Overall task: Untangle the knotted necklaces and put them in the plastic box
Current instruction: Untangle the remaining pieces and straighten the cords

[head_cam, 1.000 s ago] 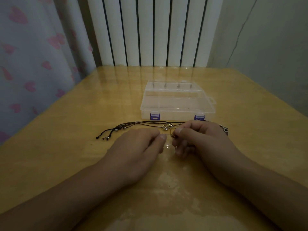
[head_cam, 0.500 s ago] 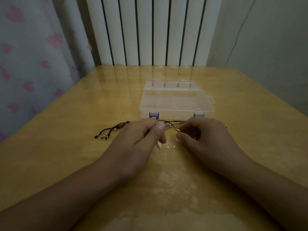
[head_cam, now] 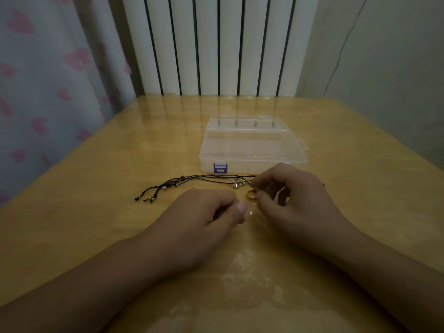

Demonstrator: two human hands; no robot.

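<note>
**Thin cords, small pendants: work the knot, not the ends**

The necklaces point(head_cam: 204, 179) lie on the tabletop point(head_cam: 96, 212) just in front of the plastic box point(head_cam: 252, 150), which sits closed with its purple latch facing the person. They are thin black cords, limp and very light, strung with small beads near the loose ends at the left and carrying a clear pendant and a gold ring pendant point(head_cam: 251, 194) near the middle.

The right hand point(head_cam: 293, 203) has its fingers curled, thumb and forefinger pinching the cord at the gold ring. The left hand point(head_cam: 206, 217) is curled too, thumb pressed to forefinger; it seems to pinch a strand, but the cord there is too fine to see for certain.

Judged from this, the cords will slide easily on the glossy tabletop and offer no stiffness, so pulling the far ends would likely tighten the tangle. Better hold is close on either side of the knot, by fingertip, teasing loops open. The pendants give a firmer grip but could snag. The clear one may be fragile. The box lid has yet to be opened.
</note>
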